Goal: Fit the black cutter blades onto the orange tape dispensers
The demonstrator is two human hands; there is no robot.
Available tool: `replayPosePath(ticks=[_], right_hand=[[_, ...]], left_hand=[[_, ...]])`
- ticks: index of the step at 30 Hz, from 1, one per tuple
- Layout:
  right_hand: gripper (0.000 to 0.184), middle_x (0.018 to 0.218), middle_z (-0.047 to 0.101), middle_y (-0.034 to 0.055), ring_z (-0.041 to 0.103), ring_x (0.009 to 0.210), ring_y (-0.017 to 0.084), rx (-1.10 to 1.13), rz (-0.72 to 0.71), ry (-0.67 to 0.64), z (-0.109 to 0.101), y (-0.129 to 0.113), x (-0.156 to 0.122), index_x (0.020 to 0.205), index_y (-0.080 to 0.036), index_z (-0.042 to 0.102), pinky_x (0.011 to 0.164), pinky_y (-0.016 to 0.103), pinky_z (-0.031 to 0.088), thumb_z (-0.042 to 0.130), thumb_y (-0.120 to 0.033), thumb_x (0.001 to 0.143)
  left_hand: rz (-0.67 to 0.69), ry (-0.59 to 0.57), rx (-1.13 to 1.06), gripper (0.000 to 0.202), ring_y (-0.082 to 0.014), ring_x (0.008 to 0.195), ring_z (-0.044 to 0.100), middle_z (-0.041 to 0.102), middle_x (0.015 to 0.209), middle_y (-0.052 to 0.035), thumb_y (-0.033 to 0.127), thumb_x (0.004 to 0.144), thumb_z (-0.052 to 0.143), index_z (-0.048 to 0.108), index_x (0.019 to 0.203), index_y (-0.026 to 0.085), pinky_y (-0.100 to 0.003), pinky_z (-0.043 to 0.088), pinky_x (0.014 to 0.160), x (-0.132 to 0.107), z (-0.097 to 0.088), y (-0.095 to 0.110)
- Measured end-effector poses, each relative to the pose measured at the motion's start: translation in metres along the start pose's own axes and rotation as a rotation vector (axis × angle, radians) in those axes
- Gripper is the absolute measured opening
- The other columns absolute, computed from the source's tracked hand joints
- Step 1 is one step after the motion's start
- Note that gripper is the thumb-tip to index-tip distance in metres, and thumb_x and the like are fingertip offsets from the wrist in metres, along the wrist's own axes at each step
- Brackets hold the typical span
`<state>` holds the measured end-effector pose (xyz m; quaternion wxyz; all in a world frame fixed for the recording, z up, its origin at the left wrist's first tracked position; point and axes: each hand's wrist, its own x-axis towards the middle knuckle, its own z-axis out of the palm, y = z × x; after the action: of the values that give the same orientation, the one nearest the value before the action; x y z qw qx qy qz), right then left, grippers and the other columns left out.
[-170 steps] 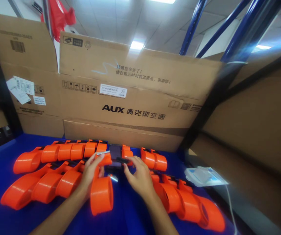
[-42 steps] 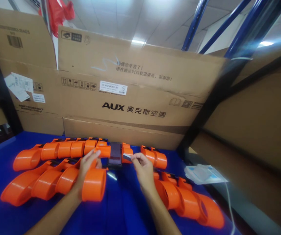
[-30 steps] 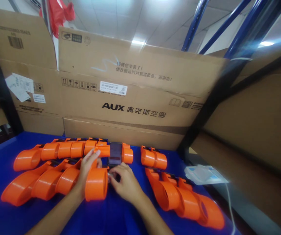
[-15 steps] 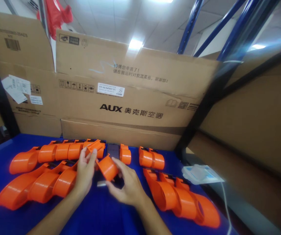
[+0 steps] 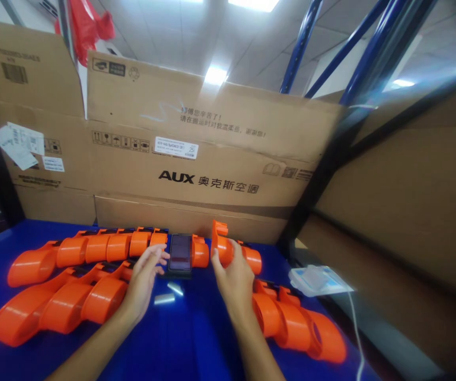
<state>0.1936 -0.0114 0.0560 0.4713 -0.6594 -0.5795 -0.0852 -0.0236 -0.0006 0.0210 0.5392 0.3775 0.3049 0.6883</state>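
Observation:
My right hand (image 5: pixel 236 278) grips an orange plastic ring-shaped holder (image 5: pixel 222 246) between thumb and fingers, its hooked arm pointing up. It is in front of the back right row, where another orange ring (image 5: pixel 252 259) lies beside it. My left hand (image 5: pixel 144 278) holds nothing; its fingers are apart, close to the right end of the back left row of orange holders (image 5: pixel 119 246). Between my hands lies a dark phone-like device (image 5: pixel 180 253), with an orange holder (image 5: pixel 200 252) against its right side.
Two small shiny strips (image 5: pixel 165 299) lie on the blue surface (image 5: pixel 172 344). More orange holders (image 5: pixel 59 307) stand front left, others (image 5: pixel 297 325) front right. A pale plastic packet (image 5: pixel 321 280) with a white cord is at the right. Cardboard (image 5: pixel 212 153) walls the back; dark posts (image 5: pixel 311 198) flank it.
My right hand has carried the orange holder rightward from the middle to the back right row. My left hand has let go of it and opened. Two shiny strips now show clearly.

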Motion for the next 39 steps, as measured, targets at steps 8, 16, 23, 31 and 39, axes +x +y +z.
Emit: replayPosePath(ticks=[8, 16, 23, 31, 39], right_hand=[[0.043, 0.114, 0.069, 0.0177, 0.070, 0.094, 0.033, -0.193, -0.065, -0.161, 0.011, 0.009, -0.008, 0.131, -0.018, 0.057, 0.076, 0.038, 0.052, 0.055, -0.039, 0.093], [0.037, 0.124, 0.059, 0.0192, 0.066, 0.098, 0.033, -0.193, -0.062, -0.142, 0.014, 0.008, -0.009, 0.126, -0.018, 0.059, 0.077, 0.042, 0.053, 0.053, -0.037, 0.094], [0.033, 0.119, 0.058, 0.0172, 0.062, 0.100, 0.030, -0.070, -0.094, -0.101, 0.011, 0.008, -0.006, 0.121, -0.016, 0.059, 0.085, 0.043, 0.052, 0.047, -0.033, 0.096], [0.043, 0.125, 0.063, 0.0140, 0.051, 0.113, 0.032, -0.349, -0.191, -0.235, -0.039, -0.008, 0.032, 0.134, -0.019, 0.055, 0.092, 0.042, 0.039, 0.049, -0.022, 0.092], [0.065, 0.135, 0.061, 0.0108, 0.048, 0.117, 0.033, -0.612, -0.331, -0.826, -0.051, 0.019, 0.085, 0.136, -0.025, 0.056, 0.090, 0.038, 0.031, 0.071, -0.022, 0.073]], left_hand=[[-0.013, 0.001, -0.001, 0.037, -0.0184, 0.081, 0.063, 0.071, 0.091, -0.0076, 0.046, 0.078, 0.074, 0.072, 0.100, 0.017, -0.026, 0.045, 0.064, 0.000, 0.000, 0.001], [-0.034, -0.005, 0.018, 0.035, -0.0180, 0.080, 0.062, 0.070, 0.088, -0.0072, 0.045, 0.079, 0.074, 0.074, 0.097, 0.016, -0.026, 0.043, 0.065, 0.001, -0.003, -0.004], [-0.040, -0.022, 0.047, 0.034, -0.0185, 0.079, 0.061, 0.069, 0.084, -0.0070, 0.046, 0.081, 0.072, 0.075, 0.095, 0.015, -0.026, 0.042, 0.064, -0.001, -0.001, -0.002], [-0.035, -0.066, 0.054, 0.034, -0.0180, 0.080, 0.058, 0.068, 0.087, -0.0066, 0.044, 0.081, 0.074, 0.075, 0.099, 0.015, -0.026, 0.041, 0.066, -0.002, -0.001, -0.003], [-0.063, -0.116, 0.068, 0.034, -0.0185, 0.081, 0.057, 0.067, 0.087, -0.0063, 0.045, 0.081, 0.073, 0.074, 0.099, 0.016, -0.027, 0.041, 0.066, -0.002, -0.001, -0.003]])
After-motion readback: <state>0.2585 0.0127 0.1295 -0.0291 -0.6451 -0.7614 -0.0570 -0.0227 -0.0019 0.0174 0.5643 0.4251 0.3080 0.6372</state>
